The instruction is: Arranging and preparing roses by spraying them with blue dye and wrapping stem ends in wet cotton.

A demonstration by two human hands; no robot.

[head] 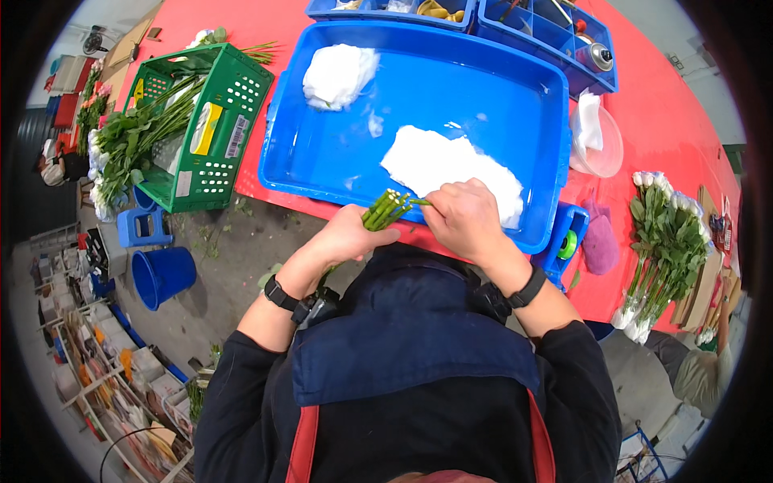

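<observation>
My left hand [353, 232] is wrapped around a bundle of cut green flower stems [385, 211], their pale ends pointing up and away from me. The lower part of the bundle is hidden by my hand and body. Between the thumb and fingers of my right hand [462, 217] is the end of a single stem [420, 201], beside the bundle. Just beyond my hands is a shallow blue plastic tray [423, 66] with a wet sheen. A wet white wad [450, 160], perhaps cotton, lies in it near my right hand. Another white wad [338, 75] sits at the far left.
Left stands a green crate [226, 121] holding stemmed flowers. Divided blue bins [543, 36] line the back. At right are a clear tub [598, 145], a pink cloth [599, 235], a tape dispenser [561, 241] and wrapped white roses [670, 235]. A person [700, 374] is at far right.
</observation>
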